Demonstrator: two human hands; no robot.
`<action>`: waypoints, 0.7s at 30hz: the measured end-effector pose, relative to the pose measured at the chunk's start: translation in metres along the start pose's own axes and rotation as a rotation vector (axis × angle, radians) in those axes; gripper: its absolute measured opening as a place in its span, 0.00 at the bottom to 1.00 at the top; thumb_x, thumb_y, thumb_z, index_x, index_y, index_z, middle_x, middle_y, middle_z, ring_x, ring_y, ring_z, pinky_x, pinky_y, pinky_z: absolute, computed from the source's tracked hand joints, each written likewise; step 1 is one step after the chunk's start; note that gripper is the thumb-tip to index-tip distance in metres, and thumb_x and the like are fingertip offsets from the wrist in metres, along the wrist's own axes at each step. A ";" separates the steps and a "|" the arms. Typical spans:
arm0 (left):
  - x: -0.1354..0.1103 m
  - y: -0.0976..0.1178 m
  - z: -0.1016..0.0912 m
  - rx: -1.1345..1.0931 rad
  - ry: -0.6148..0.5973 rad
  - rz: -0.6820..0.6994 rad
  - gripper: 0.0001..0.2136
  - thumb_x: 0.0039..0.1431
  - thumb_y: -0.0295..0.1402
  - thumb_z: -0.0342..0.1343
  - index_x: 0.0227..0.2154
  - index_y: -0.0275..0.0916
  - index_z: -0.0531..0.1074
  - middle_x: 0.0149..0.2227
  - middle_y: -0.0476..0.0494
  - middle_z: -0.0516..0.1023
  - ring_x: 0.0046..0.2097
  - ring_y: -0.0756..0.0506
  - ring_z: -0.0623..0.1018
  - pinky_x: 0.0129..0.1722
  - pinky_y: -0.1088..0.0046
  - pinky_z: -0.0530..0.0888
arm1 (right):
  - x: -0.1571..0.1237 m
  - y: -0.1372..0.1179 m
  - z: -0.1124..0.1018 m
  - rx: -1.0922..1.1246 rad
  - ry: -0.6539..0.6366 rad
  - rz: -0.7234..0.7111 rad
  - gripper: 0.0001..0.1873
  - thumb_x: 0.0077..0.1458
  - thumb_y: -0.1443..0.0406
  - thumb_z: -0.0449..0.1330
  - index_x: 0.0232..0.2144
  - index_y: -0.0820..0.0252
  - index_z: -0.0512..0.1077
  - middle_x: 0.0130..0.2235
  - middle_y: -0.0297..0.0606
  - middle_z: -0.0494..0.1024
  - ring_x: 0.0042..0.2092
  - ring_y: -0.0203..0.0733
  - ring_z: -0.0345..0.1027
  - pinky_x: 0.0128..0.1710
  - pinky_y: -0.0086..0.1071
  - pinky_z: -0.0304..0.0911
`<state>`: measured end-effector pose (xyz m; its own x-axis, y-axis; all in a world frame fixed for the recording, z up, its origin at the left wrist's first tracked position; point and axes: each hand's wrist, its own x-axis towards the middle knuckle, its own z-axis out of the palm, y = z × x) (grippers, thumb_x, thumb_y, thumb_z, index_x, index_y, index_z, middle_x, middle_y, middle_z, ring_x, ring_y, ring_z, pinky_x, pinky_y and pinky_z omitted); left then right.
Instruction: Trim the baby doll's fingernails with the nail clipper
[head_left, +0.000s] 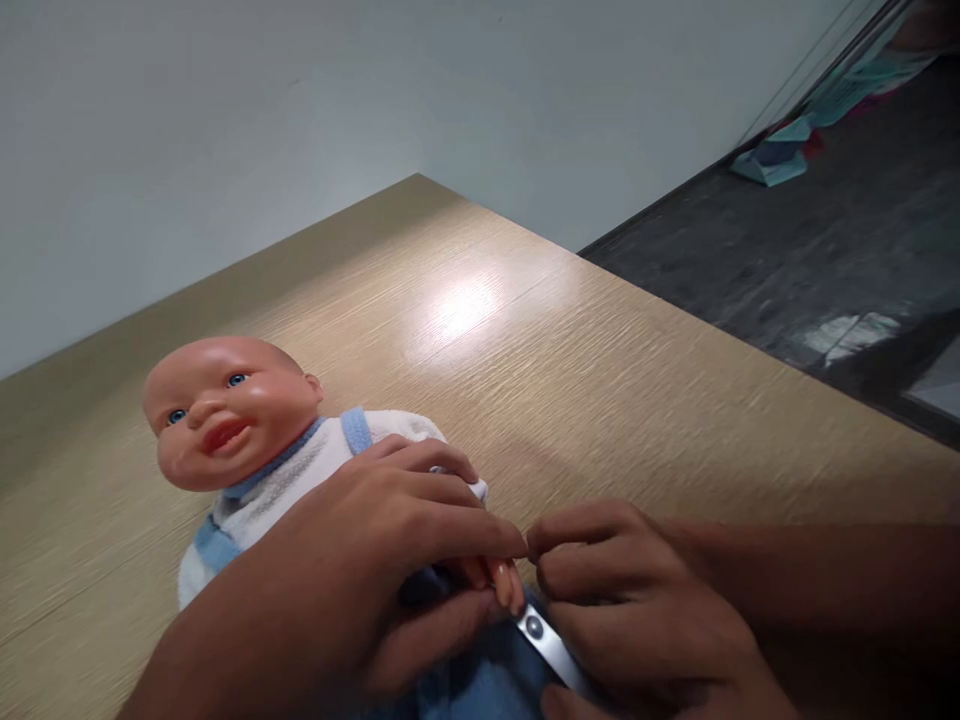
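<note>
A baby doll (247, 440) lies on its back on a wooden table (570, 380), its bare head toward the left and its body running down toward the lower edge of the view. It wears a white fleecy top with pale blue trim and blue straps, and blue cloth shows lower down at its middle.

The person's left hand (375, 570) lies over the doll's chest and belly, fingers curled, with thumb and forefinger pinched together on the doll's small pink hand (506, 582), which peeps out just past the fingertips.

Right beside it, almost touching, the right hand (630, 610) is closed in a loose fist around a metal nail clipper (547, 645); the clipper's shiny lever and round rivet show between the two hands, its tip lying at the doll's fingers.

Beyond the table stands a pale wall (225, 120). To the right a dark floor (825, 250) shows, and far back in the upper right corner lie some bluish-green folded papers (780, 155), too small to make out.
</note>
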<state>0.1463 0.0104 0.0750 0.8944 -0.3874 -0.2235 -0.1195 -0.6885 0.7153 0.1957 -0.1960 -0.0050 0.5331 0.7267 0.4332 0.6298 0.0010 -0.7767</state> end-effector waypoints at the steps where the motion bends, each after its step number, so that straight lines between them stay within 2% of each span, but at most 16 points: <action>1: 0.000 0.000 0.000 0.000 -0.004 -0.002 0.06 0.66 0.33 0.51 0.39 0.46 0.73 0.40 0.52 0.77 0.49 0.45 0.73 0.49 0.67 0.67 | 0.000 0.000 -0.001 -0.005 -0.003 -0.009 0.10 0.57 0.60 0.61 0.24 0.52 0.75 0.25 0.34 0.73 0.31 0.39 0.74 0.38 0.31 0.75; 5: 0.001 0.000 0.000 -0.002 0.002 -0.002 0.06 0.67 0.33 0.51 0.38 0.45 0.73 0.40 0.51 0.77 0.49 0.45 0.73 0.49 0.67 0.67 | 0.001 0.001 -0.003 -0.023 -0.034 -0.034 0.09 0.57 0.60 0.61 0.26 0.52 0.76 0.26 0.33 0.74 0.31 0.38 0.74 0.39 0.30 0.74; 13: 0.000 -0.001 0.000 -0.009 0.010 -0.004 0.06 0.66 0.32 0.52 0.39 0.46 0.74 0.40 0.51 0.77 0.49 0.44 0.73 0.50 0.66 0.67 | 0.000 0.003 0.000 -0.034 -0.007 -0.072 0.07 0.56 0.58 0.63 0.27 0.51 0.77 0.25 0.33 0.74 0.30 0.39 0.73 0.37 0.33 0.76; 19: -0.001 0.000 0.000 -0.013 0.022 -0.003 0.06 0.65 0.32 0.53 0.40 0.46 0.74 0.41 0.50 0.77 0.49 0.44 0.73 0.49 0.66 0.68 | -0.004 0.003 0.006 -0.017 0.063 -0.003 0.08 0.57 0.61 0.61 0.26 0.50 0.77 0.22 0.32 0.71 0.30 0.40 0.73 0.38 0.32 0.76; 21: -0.001 -0.001 0.000 -0.017 0.019 -0.006 0.05 0.65 0.32 0.53 0.38 0.46 0.74 0.40 0.50 0.77 0.48 0.44 0.73 0.48 0.66 0.68 | -0.004 0.003 0.007 -0.008 0.022 0.009 0.09 0.56 0.60 0.62 0.25 0.51 0.77 0.23 0.33 0.72 0.30 0.40 0.73 0.36 0.31 0.75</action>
<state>0.1454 0.0113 0.0748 0.9032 -0.3713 -0.2154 -0.1069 -0.6806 0.7248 0.1911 -0.1941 -0.0124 0.5512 0.7115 0.4358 0.6291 -0.0112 -0.7773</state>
